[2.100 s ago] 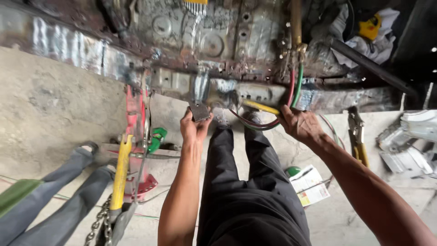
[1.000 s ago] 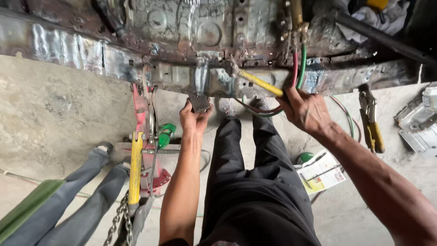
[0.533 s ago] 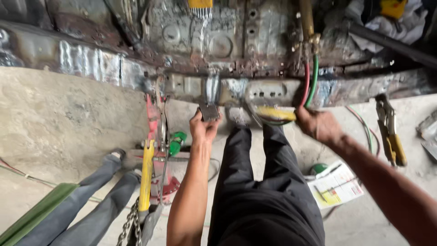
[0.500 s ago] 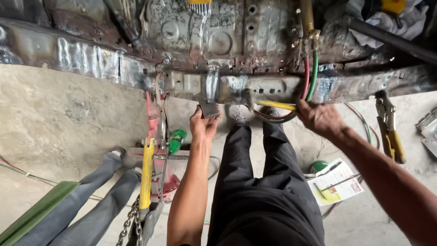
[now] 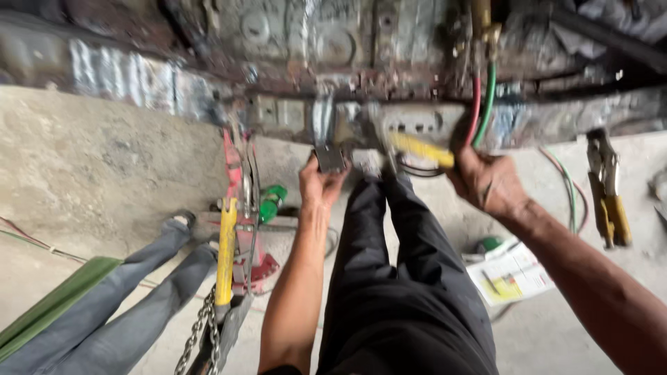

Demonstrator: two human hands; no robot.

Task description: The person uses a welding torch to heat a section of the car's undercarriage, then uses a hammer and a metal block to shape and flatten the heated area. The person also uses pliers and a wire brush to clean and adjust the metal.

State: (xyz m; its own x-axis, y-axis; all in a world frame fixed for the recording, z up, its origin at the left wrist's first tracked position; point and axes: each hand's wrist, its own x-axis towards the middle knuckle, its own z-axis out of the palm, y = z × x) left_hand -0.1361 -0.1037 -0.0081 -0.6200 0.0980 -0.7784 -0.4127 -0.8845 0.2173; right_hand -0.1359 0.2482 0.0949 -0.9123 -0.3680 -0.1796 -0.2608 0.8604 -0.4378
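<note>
Head view: the person sits on the concrete floor with legs in black trousers stretched toward a rusted metal frame running across the top of the picture. The left hand is raised to the frame's lower edge, its fingers pinching a small dark metal piece just below a shiny bracket. The right hand is closed around a yellow-handled tool, fingers wrapped about the grip, the tool's tip pointing toward the metal piece. Red and green hoses hang from the frame just above the right hand. A second person's legs in grey jeans lie at the lower left. Locking pliers rest on the floor at right; a chain hoist with a yellow lever stands left of the left arm.
</note>
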